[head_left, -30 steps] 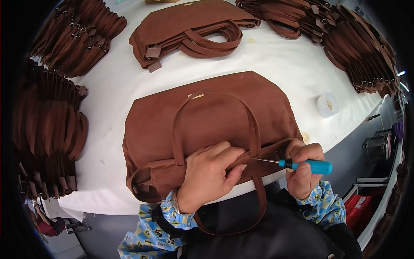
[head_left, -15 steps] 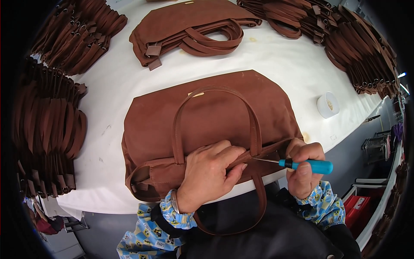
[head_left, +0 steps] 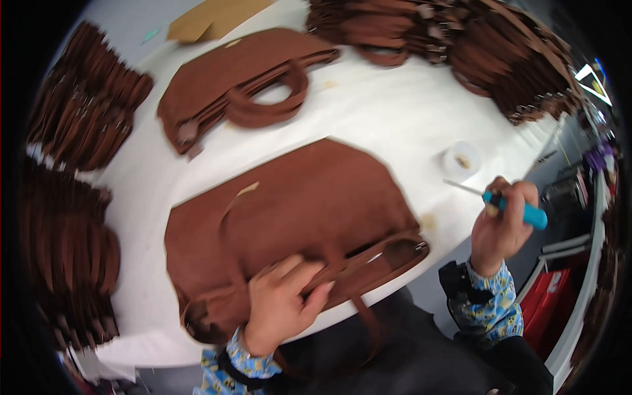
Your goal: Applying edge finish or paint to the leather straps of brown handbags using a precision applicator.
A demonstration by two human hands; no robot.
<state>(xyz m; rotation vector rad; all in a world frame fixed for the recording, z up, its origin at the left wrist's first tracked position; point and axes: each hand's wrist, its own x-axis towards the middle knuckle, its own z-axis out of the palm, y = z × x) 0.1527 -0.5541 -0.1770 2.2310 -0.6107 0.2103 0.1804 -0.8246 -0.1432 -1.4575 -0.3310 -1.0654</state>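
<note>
A brown handbag lies on the white table in front of me, its top opening turned toward me. My left hand grips the bag's top edge near the base of a handle, thumb and fingers closed over the cloth. One strap handle hangs over the near edge; the other rests blurred on the bag's front. Off to the right, my right hand is raised clear of the bag. It is closed round the blue handle of an awl-like tool, whose thin metal shaft points left, just below a small white cup.
Tiny pale gold pieces lie in the cup. Beyond my bag is another brown bag. Stacks of brown bags line the left side and the far right. A brown cardboard piece sits at the back. Below the table's right edge is a red box.
My right hand has lifted the tool away from the handle base, moving right and up toward the cup. My left hand stays on the bag. The whole view has shifted and tilted.
</note>
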